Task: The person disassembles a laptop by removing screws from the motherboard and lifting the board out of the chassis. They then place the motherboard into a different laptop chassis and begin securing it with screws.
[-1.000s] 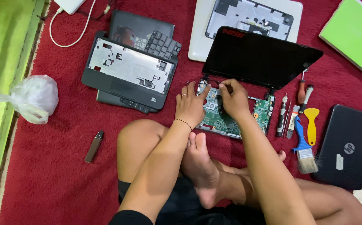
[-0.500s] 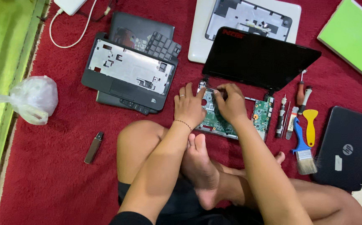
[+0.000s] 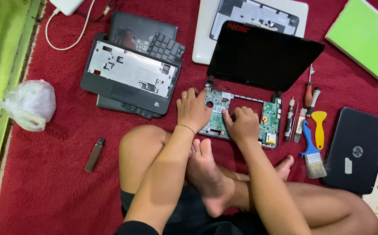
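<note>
I sit cross-legged on a red carpet in front of an opened small laptop with a black screen lid. Its base lies bare and shows a green circuit board. My left hand rests on the board's left end, fingers pointing toward the hinge. My right hand sits on the middle of the board with its fingers curled down; what the fingertips touch is hidden.
A stripped grey palmrest and loose keyboard lie at the left. Screwdrivers, a yellow pry tool and a blue brush lie at the right, beside a closed black laptop. A plastic bag sits far left.
My right hand has slid from the board's far edge by the hinge back toward the middle. My left hand has stayed on the board's left end.
</note>
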